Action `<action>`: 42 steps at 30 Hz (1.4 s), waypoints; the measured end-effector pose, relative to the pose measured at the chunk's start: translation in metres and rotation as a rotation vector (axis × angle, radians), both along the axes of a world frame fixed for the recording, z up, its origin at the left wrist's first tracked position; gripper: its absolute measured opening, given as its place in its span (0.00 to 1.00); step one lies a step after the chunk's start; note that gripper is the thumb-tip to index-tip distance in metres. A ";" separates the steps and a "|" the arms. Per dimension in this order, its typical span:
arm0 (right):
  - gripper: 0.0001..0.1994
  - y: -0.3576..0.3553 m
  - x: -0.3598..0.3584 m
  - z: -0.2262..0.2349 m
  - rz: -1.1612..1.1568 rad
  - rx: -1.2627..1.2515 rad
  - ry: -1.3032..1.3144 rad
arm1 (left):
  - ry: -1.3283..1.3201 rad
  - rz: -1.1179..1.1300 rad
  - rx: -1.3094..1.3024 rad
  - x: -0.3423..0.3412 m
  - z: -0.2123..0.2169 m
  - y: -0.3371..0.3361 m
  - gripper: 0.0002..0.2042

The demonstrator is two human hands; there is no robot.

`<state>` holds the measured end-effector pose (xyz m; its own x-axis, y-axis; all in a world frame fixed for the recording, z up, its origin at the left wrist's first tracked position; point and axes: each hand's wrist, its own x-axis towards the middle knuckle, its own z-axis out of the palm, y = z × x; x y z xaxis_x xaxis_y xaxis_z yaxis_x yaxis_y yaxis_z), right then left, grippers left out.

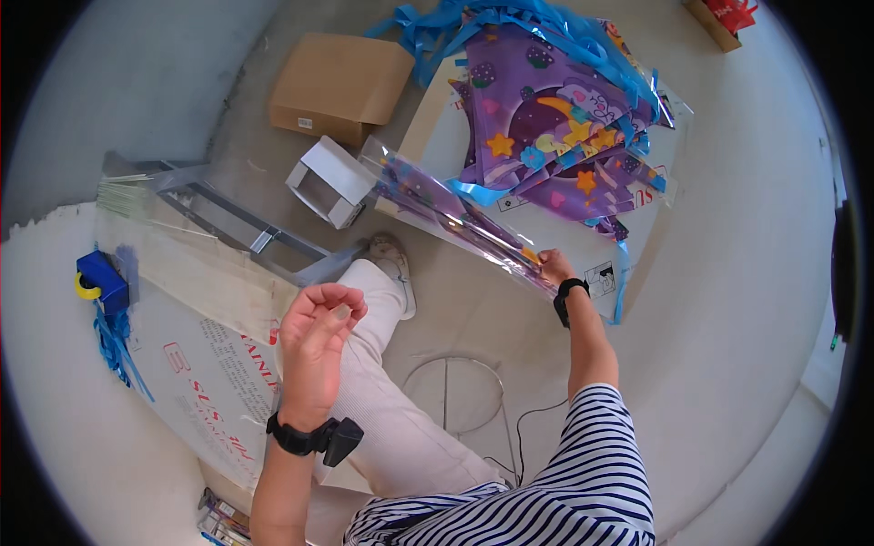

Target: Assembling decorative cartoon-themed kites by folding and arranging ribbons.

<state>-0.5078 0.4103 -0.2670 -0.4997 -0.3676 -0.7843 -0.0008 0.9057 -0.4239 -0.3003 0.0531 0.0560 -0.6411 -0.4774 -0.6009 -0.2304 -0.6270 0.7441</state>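
Observation:
My right hand grips one end of a long clear plastic sleeve holding a folded purple kite, which slants up to the left over the floor. My left hand is raised in front of me with its fingers loosely curled and nothing in it, above my light trouser leg. Each wrist wears a black band. Beyond the sleeve, a pile of purple kites with stars and blue tails lies on a white board.
A brown cardboard box and a small open white box lie on the floor ahead. A white printed sack lies at left, with a blue tape dispenser and blue ribbon. Metal frame bars and a wire ring are nearby.

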 end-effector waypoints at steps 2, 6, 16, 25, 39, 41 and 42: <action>0.09 -0.002 0.000 -0.007 0.091 0.185 0.210 | 0.006 -0.002 0.015 0.001 0.002 -0.001 0.08; 0.07 -0.010 -0.002 -0.006 0.132 0.048 0.218 | 0.027 -0.034 0.017 0.003 -0.001 -0.003 0.08; 0.05 0.025 0.034 -0.018 0.094 0.090 -0.042 | -0.002 -0.084 0.025 0.002 -0.007 -0.005 0.08; 0.13 0.053 -0.005 -0.059 0.124 0.259 0.077 | -0.007 -0.092 0.051 -0.001 -0.007 -0.005 0.08; 0.12 -0.083 0.021 -0.030 -0.093 -0.046 0.780 | 0.020 -0.085 0.053 -0.002 -0.008 -0.006 0.09; 0.12 -0.045 0.025 -0.086 -0.437 -0.201 0.141 | 0.116 -0.114 0.140 -0.018 -0.012 0.007 0.09; 0.13 -0.123 0.076 -0.080 -0.839 -0.271 -0.330 | 0.031 -0.093 0.070 -0.001 -0.013 -0.005 0.09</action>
